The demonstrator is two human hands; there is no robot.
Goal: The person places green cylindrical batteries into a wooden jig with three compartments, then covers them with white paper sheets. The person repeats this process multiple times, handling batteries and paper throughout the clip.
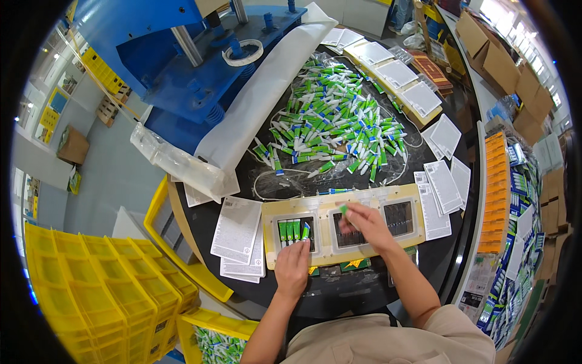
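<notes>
A pale yellow fixture [321,207] with three framed windows lies in front of me. Its left window holds a row of small green-and-white tubes [290,229]. My left hand [293,267] is at that window's near edge, its fingers closed around the lower end of a slightly tilted tube [305,231]. Over the middle window, my right hand [368,225] pinches another green tube [344,209], mostly hidden by the fingers. Dark slots show in the right window [398,218]. Beyond the fixture spreads a large heap of loose green, white and blue tubes [339,121].
Printed white cards lie left [236,227] and right [442,185] of the fixture. A second yellow fixture [394,79] bearing cards stands at the back right. A blue press [163,67] is far left. Yellow crates [103,291] stand lower left; an orange rack [494,188] is right.
</notes>
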